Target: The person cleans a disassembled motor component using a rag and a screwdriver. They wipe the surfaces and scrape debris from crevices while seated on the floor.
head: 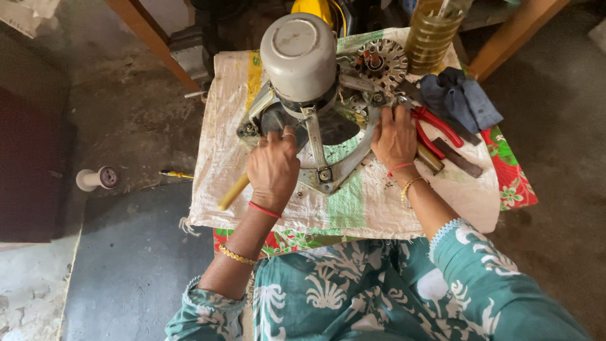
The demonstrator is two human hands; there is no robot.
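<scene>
Gripping a yellow-handled tool (234,191), the left hand (273,167) works at the motor frame (319,148) mid-worktop, while the right hand (394,137) presses flat, fingers spread, on the frame's right arm beside red pliers (435,129).

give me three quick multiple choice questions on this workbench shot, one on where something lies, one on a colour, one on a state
1. Where do the red-handled pliers lie?
A. right of the right hand
B. on the floor
C. on top of the motor

2. What colour is the cloth by the pliers?
A. white
B. dark blue
C. yellow

3. How does the left hand stand?
A. lifted clear of everything
B. closed around a yellowish handle
C. flat on the floor

Answers: 1 A, they rest on the woven sack just past the fingers; 2 B, it is bunched at the table's right; 3 B, the handle pokes out below the fist.
</scene>
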